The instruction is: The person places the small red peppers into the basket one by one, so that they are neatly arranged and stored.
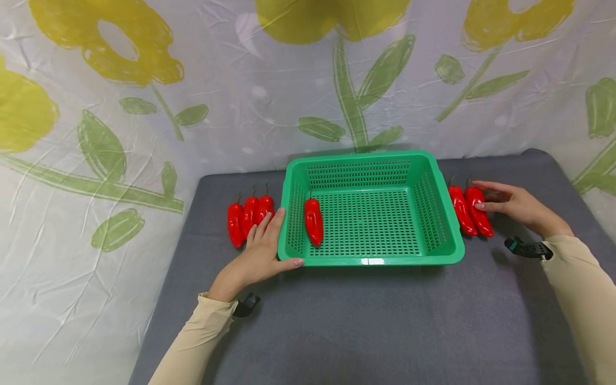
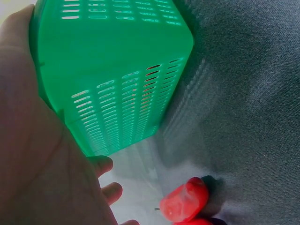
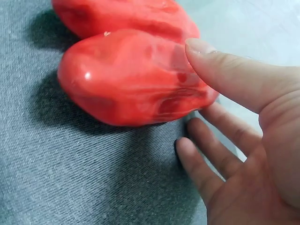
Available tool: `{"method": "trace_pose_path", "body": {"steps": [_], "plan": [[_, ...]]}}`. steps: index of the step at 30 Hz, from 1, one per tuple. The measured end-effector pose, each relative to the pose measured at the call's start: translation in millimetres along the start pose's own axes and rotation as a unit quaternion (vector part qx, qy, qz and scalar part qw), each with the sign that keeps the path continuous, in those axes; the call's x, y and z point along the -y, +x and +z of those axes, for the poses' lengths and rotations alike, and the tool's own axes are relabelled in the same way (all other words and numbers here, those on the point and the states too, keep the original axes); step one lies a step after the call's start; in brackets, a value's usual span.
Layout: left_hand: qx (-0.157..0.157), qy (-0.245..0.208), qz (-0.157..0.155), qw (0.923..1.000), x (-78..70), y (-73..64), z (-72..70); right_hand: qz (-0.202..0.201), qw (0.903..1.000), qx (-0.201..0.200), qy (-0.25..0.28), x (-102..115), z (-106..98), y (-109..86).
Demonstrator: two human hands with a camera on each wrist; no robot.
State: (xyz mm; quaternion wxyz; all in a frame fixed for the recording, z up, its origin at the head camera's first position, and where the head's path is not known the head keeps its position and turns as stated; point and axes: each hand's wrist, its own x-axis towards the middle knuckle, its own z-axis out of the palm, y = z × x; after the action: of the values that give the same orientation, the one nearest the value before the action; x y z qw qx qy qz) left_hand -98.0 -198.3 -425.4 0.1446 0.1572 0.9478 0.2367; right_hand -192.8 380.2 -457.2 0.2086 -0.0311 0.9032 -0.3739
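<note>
A green perforated plastic basket (image 1: pixel 375 261) stands on the table with one red chili pepper (image 1: pixel 314 222) lying inside, near its left wall. My left hand (image 1: pixel 255 259) rests on the basket's front left corner, thumb along the front rim and fingers stretched along the left side. To the right of the basket lie two red peppers side by side. The outer red pepper (image 1: pixel 478 211) is pinched near its stem end by my right hand (image 1: pixel 522 206), with the thumb on top; its other fingers are spread. The inner pepper (image 1: pixel 463 214) lies between it and the basket.
Three more red peppers (image 1: pixel 235 224) lie in a row left of the basket, partly behind my left fingers. Dark grey cloth (image 1: pixel 366 321) covers the table. A white curtain with yellow flowers (image 1: pixel 269 107) hangs right behind the basket.
</note>
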Motion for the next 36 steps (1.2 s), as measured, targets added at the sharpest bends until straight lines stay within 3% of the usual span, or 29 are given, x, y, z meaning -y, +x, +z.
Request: {"method": "trace_pose_path", "body": {"steps": [27, 36], "plan": [[0.003, -0.007, -0.006, 1.0, -0.7, -0.3, 0.1, -0.014, 0.9999, -0.001, -0.004, -4.4, 3.6, 2.6], [0.002, -0.005, -0.001, 1.0, -0.4, -0.2, -0.3, 0.003, 0.9999, 0.005, 0.009, -0.6, 2.8, 2.4]]}}
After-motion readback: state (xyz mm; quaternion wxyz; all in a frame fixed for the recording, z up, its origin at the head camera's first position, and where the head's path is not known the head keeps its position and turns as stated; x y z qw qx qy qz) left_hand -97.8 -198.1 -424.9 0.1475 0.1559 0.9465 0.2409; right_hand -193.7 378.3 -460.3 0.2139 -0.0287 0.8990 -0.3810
